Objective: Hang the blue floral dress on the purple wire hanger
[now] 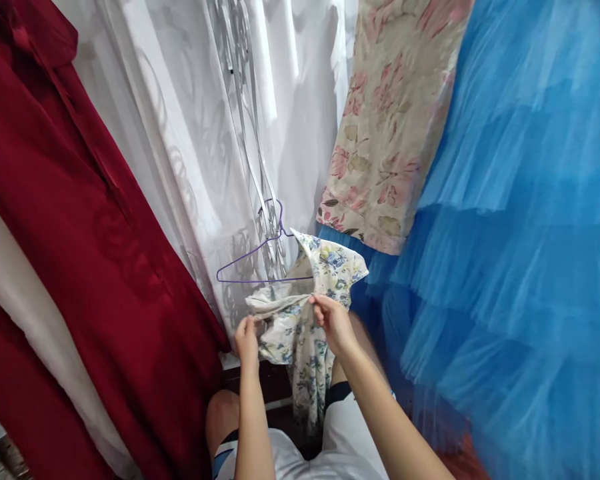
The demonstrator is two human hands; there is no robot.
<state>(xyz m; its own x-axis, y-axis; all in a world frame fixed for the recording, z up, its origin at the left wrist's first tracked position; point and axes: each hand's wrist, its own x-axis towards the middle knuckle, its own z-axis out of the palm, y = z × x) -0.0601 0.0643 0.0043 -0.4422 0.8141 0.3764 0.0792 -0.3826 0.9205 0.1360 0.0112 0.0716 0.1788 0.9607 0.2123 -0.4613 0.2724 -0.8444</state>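
Note:
A white dress with blue and yellow flowers (pixel 334 265) hangs by one shoulder from a purple wire hanger (pixel 250 256). Its other shoulder is off the hanger and droops to the left. My left hand (pixel 247 341) pinches the loose edge of the fabric at the left. My right hand (pixel 330 319) grips the neckline edge near the middle, just below the hanger's bottom bar. Between the two hands the cloth is drawn fairly taut. The dress's lower part falls between my knees.
White ribbons (pixel 253 133) hang down to the hanger's hook, in front of a white curtain (pixel 295 120). A long red dress (pixel 105 253) hangs at the left. Floral trousers or a skirt (pixel 385 133) and a blue ruffled tulle dress (pixel 525 233) hang at the right.

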